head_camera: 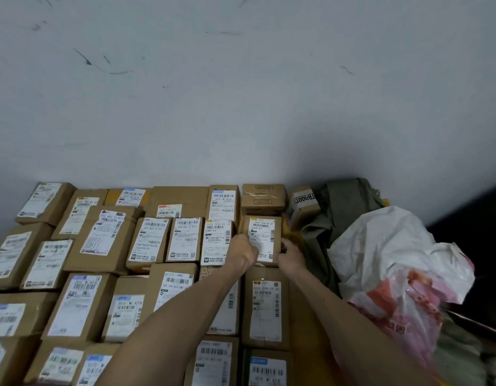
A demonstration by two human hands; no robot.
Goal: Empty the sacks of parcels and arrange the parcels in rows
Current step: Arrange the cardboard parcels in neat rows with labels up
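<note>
Several brown cardboard parcels with white labels lie in rows against a pale wall. Both of my hands are on one small labelled parcel (265,232) in the second row from the wall, at the right end. My left hand (242,253) grips its left side, and my right hand (291,256) grips its lower right corner. Just left of it sits a similar labelled parcel (216,240). A white and pink woven sack (394,268) lies crumpled at the right. A dark green sack (338,210) lies behind it near the wall.
A small box with black lettering (301,206) leans tilted against the green sack. An orange-yellow surface (297,316) shows beside the right-hand column of parcels. The floor at the far right is dark. The wall (241,93) closes off the back.
</note>
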